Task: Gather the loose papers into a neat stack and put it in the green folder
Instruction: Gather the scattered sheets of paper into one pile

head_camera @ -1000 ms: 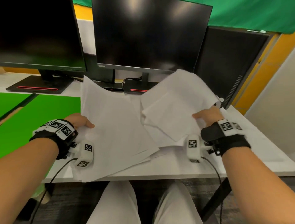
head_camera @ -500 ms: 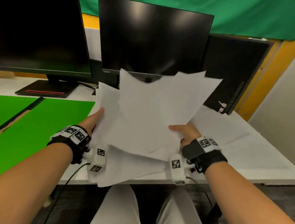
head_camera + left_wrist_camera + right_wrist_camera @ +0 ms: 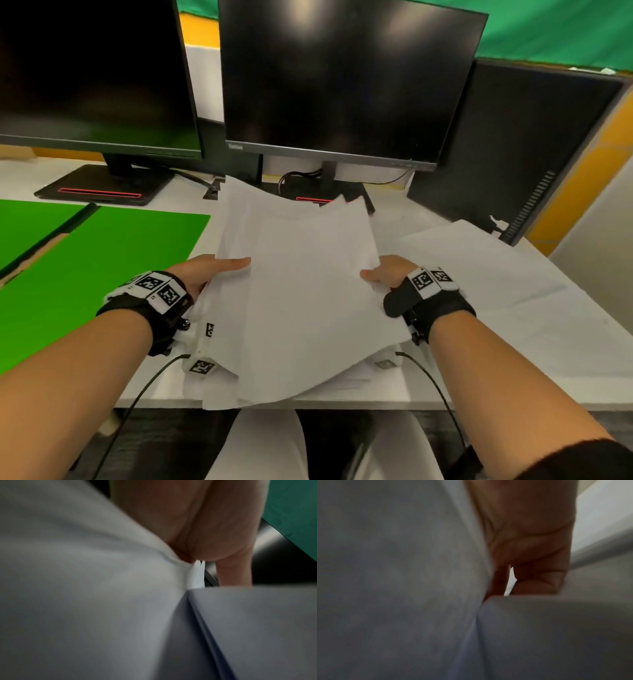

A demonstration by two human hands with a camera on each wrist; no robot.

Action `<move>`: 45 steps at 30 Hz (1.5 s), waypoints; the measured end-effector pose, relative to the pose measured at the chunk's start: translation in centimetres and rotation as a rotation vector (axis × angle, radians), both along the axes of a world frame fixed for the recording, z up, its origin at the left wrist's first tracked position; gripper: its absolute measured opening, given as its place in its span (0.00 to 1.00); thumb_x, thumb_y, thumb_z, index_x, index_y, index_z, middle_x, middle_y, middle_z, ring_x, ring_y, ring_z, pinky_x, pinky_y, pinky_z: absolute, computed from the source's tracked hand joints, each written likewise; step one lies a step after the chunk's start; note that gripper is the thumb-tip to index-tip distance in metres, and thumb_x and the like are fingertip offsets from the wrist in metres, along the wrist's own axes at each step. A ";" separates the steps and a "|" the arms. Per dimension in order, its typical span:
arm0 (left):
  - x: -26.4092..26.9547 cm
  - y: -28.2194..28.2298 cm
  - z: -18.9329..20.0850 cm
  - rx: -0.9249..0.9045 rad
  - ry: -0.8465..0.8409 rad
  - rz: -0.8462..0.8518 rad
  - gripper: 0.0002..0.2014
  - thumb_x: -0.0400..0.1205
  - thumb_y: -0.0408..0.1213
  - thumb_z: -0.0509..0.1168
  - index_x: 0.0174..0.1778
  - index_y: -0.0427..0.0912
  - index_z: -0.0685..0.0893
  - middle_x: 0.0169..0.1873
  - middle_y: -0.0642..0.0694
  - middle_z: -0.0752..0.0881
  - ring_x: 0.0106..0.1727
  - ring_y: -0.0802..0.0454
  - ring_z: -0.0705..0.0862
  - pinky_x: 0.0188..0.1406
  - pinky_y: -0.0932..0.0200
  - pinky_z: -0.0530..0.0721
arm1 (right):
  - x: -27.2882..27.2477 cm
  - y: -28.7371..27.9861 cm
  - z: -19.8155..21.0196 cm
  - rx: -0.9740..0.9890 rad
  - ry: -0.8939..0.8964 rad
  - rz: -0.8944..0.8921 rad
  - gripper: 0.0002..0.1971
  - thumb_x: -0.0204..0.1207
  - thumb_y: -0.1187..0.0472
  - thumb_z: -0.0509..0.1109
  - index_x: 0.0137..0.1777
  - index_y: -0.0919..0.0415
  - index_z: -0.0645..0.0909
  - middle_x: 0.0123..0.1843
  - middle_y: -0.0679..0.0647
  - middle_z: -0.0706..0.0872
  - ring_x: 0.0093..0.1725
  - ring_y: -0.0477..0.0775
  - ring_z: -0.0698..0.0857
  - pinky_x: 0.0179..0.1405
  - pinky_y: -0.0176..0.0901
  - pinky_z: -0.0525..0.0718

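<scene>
A loose, uneven stack of white papers (image 3: 301,291) is held between both hands above the front of the white desk (image 3: 342,394). My left hand (image 3: 209,270) grips its left edge, thumb on top, fingers hidden under the sheets. My right hand (image 3: 387,274) grips the right edge the same way. In the left wrist view the papers (image 3: 85,588) fill most of the frame beside the palm (image 3: 205,527). In the right wrist view the papers (image 3: 393,574) do the same, with curled fingers (image 3: 539,577) showing. The open green folder (image 3: 85,274) lies flat to the left. Another white sheet (image 3: 496,291) lies on the desk to the right.
Two dark monitors (image 3: 96,75) (image 3: 342,78) stand at the back of the desk, with their bases behind the papers. A black computer case (image 3: 513,144) stands at the back right. The desk's front edge is just under the stack, above my knees.
Both hands have come closer together, bringing two separate bunches of sheets into one overlapping stack. The stack has dropped from a raised tilt to lie flatter over the desk.
</scene>
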State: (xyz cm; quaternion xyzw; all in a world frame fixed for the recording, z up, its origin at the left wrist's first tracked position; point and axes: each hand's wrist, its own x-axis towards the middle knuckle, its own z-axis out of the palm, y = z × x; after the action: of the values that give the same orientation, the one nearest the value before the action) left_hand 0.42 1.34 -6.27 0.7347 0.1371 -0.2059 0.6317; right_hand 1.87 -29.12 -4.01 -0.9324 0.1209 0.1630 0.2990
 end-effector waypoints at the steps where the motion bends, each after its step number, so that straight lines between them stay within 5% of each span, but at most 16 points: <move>1: 0.2 -0.1 0.1 0.004 0.014 -0.038 0.31 0.55 0.47 0.82 0.54 0.39 0.87 0.39 0.41 0.94 0.37 0.44 0.93 0.39 0.51 0.90 | 0.3 0.5 -0.3 -0.002 -0.010 0.025 0.26 0.81 0.52 0.62 0.75 0.67 0.68 0.75 0.64 0.74 0.72 0.65 0.74 0.70 0.48 0.71; 5: 0.6 -1.2 0.5 0.128 -0.011 -0.078 0.12 0.74 0.29 0.71 0.54 0.38 0.85 0.44 0.40 0.90 0.34 0.46 0.91 0.36 0.56 0.89 | 0.6 3.8 -2.0 0.059 -0.052 0.068 0.31 0.79 0.59 0.65 0.78 0.68 0.59 0.77 0.64 0.70 0.75 0.64 0.72 0.72 0.48 0.70; 8: 0.8 -0.9 0.5 0.191 -0.043 -0.045 0.17 0.75 0.24 0.69 0.60 0.36 0.83 0.49 0.36 0.88 0.43 0.41 0.86 0.44 0.54 0.85 | 0.6 3.1 -0.7 0.154 -0.144 0.042 0.27 0.77 0.58 0.68 0.74 0.65 0.69 0.75 0.60 0.74 0.72 0.62 0.75 0.70 0.49 0.73; 11: 0.8 -0.1 1.0 0.131 -0.060 -0.029 0.20 0.72 0.24 0.71 0.61 0.37 0.83 0.54 0.36 0.88 0.48 0.39 0.87 0.54 0.48 0.84 | -0.5 -3.0 2.1 0.227 -0.312 -0.168 0.26 0.74 0.58 0.72 0.72 0.65 0.74 0.68 0.59 0.79 0.68 0.60 0.77 0.63 0.46 0.78; 14: 0.8 -0.3 1.5 0.105 -0.101 -0.028 0.16 0.74 0.24 0.69 0.59 0.38 0.85 0.45 0.44 0.93 0.41 0.44 0.91 0.52 0.49 0.86 | -4.6 -10.4 3.3 -0.126 -0.203 -0.207 0.39 0.63 0.56 0.77 0.76 0.60 0.70 0.78 0.63 0.70 0.77 0.65 0.69 0.76 0.53 0.70; 16: 0.7 -0.9 1.8 0.135 -0.097 -0.016 0.19 0.74 0.26 0.70 0.62 0.36 0.84 0.50 0.39 0.91 0.49 0.39 0.90 0.59 0.43 0.84 | -7.2 -13.2 3.2 -0.296 -0.079 -0.217 0.38 0.65 0.59 0.77 0.77 0.57 0.68 0.79 0.65 0.67 0.77 0.69 0.67 0.77 0.59 0.68; 21: 0.9 -2.9 0.9 0.283 -0.029 -0.084 0.24 0.73 0.27 0.72 0.66 0.34 0.81 0.62 0.34 0.85 0.63 0.32 0.83 0.68 0.38 0.78 | -7.6 -14.0 1.9 -0.324 -0.022 -0.190 0.45 0.55 0.50 0.74 0.77 0.53 0.67 0.80 0.65 0.65 0.78 0.70 0.65 0.76 0.59 0.69; 23: 0.6 -3.6 0.7 0.304 -0.018 -0.090 0.25 0.74 0.26 0.71 0.68 0.33 0.79 0.64 0.35 0.84 0.66 0.32 0.81 0.71 0.39 0.76 | -7.1 -13.8 1.2 -0.321 -0.047 -0.180 0.38 0.64 0.53 0.74 0.77 0.50 0.67 0.80 0.63 0.67 0.77 0.70 0.66 0.76 0.57 0.70; 31: 0.5 -4.2 0.6 0.291 0.005 -0.052 0.24 0.76 0.22 0.67 0.70 0.30 0.77 0.66 0.32 0.82 0.65 0.32 0.81 0.70 0.41 0.76 | -5.8 -11.9 -0.8 -0.318 0.039 -0.053 0.43 0.68 0.50 0.69 0.82 0.49 0.55 0.84 0.59 0.58 0.81 0.66 0.61 0.79 0.52 0.64; 35: 0.9 -4.3 0.2 0.274 0.011 -0.043 0.24 0.76 0.20 0.66 0.70 0.29 0.77 0.64 0.33 0.83 0.59 0.36 0.81 0.62 0.46 0.77 | -6.1 -13.2 0.2 -0.437 0.015 -0.181 0.35 0.68 0.52 0.74 0.73 0.64 0.68 0.74 0.66 0.73 0.72 0.68 0.73 0.70 0.50 0.73; 38: 1.1 -4.3 0.2 0.279 0.020 -0.042 0.24 0.76 0.21 0.67 0.70 0.30 0.77 0.63 0.32 0.83 0.56 0.38 0.81 0.58 0.48 0.77 | -6.5 -15.8 -0.8 -0.411 0.036 -0.414 0.30 0.61 0.49 0.77 0.62 0.60 0.76 0.66 0.64 0.75 0.66 0.70 0.77 0.67 0.56 0.77; 42: 1.0 -4.3 0.2 0.278 0.023 -0.037 0.24 0.76 0.22 0.67 0.70 0.31 0.77 0.66 0.32 0.82 0.56 0.37 0.81 0.59 0.48 0.76 | -5.2 -19.9 -4.7 -0.365 0.160 -0.447 0.45 0.45 0.43 0.74 0.67 0.58 0.73 0.75 0.66 0.71 0.71 0.75 0.72 0.71 0.73 0.68; 45: 0.9 -4.3 0.2 0.287 0.020 -0.035 0.25 0.76 0.23 0.68 0.70 0.31 0.77 0.67 0.32 0.82 0.58 0.37 0.81 0.62 0.48 0.76 | -6.5 -15.9 -3.1 -0.242 0.115 -0.391 0.49 0.42 0.46 0.79 0.71 0.53 0.74 0.78 0.63 0.68 0.75 0.73 0.68 0.75 0.69 0.66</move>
State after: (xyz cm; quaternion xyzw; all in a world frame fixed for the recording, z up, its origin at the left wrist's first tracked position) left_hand 1.31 -2.99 -6.09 0.8175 0.1587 -0.2024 0.5153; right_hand -4.61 -45.06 -7.09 -0.9094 0.3349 0.1392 0.2036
